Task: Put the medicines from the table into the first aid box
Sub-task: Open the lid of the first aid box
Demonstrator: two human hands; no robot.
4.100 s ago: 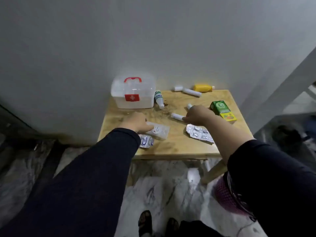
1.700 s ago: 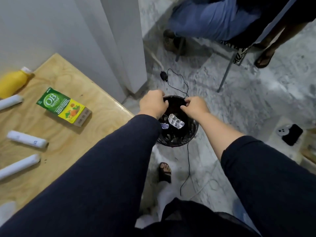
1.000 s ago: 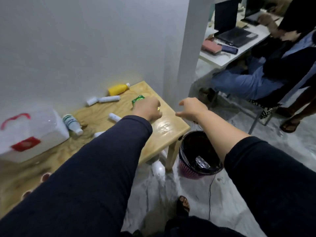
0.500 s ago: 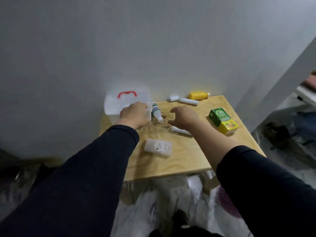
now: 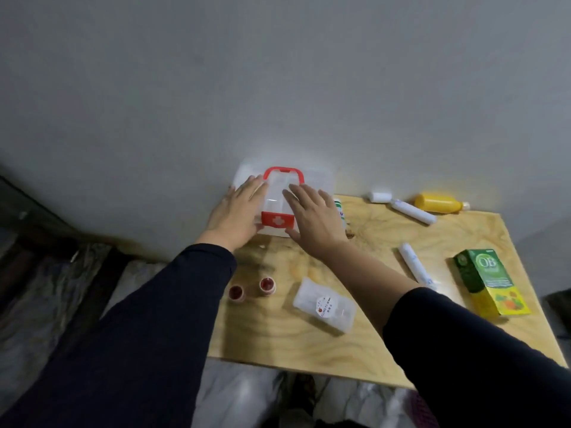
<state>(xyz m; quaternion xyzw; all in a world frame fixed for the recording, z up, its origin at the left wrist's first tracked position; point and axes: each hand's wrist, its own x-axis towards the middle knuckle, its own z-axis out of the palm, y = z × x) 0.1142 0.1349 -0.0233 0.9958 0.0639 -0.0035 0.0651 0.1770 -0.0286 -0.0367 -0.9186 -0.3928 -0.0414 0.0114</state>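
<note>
While both palms lie flat on the first aid box (image 5: 279, 196) at the table's (image 5: 370, 344) back edge, left hand (image 5: 236, 213) and right hand (image 5: 312, 216) keep fingers spread, gripping nothing. Nearer than the box lie a clear packet (image 5: 324, 305), two red-lidded jars (image 5: 251, 288) and, rightward, a green carton (image 5: 489, 281).
</note>
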